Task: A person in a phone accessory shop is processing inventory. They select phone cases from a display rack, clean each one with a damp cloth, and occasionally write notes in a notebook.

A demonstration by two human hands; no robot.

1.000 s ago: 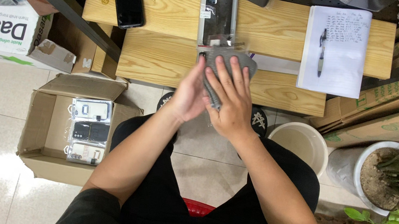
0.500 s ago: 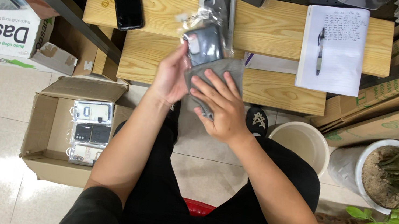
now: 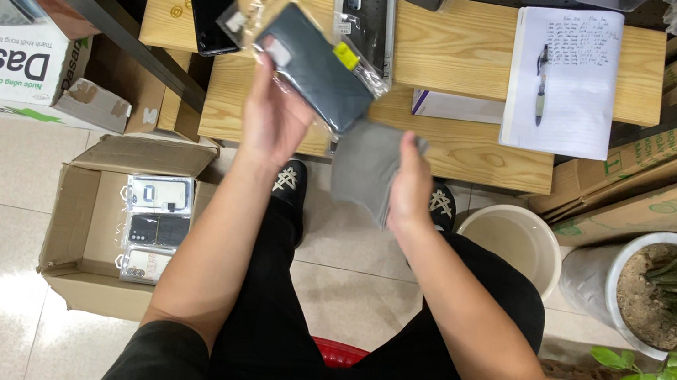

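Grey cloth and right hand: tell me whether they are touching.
Touching. The head view shows the right hand gripping the grey cloth along its right edge, fingers curled over the fabric, with no gap between them.

— What's my left hand (image 3: 273, 114) on? I see a matt dark phone case (image 3: 315, 68) in glossy, crinkled clear plastic wrap.

— And my right hand (image 3: 412, 184)?

— A soft grey cloth (image 3: 366, 167), matt. Behind it the counter (image 3: 465, 50) is pale, grained wood; beside it a paper notebook (image 3: 575, 83), and a brown cardboard box (image 3: 78, 218) below.
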